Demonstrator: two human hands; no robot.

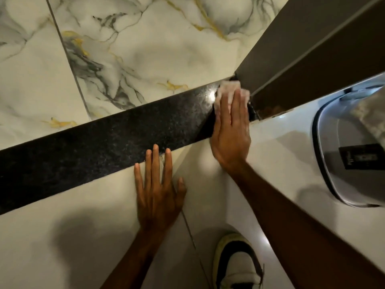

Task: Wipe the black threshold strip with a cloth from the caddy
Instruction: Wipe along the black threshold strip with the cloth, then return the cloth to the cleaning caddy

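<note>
Head view: My right hand (231,130) lay flat, fingers extended and together, pressing a pale cloth (227,89) onto the far right end of the black threshold strip (104,140), directly against the base of the brown door frame (291,59). The cloth protruded beyond my fingertips. My left hand (158,190) rested open and empty, palm down on the white floor tile (62,236), fingertips touching the strip's near edge. A grey caddy (343,163) stood right of my right forearm. A shoe (237,265) sat beneath it.
</note>
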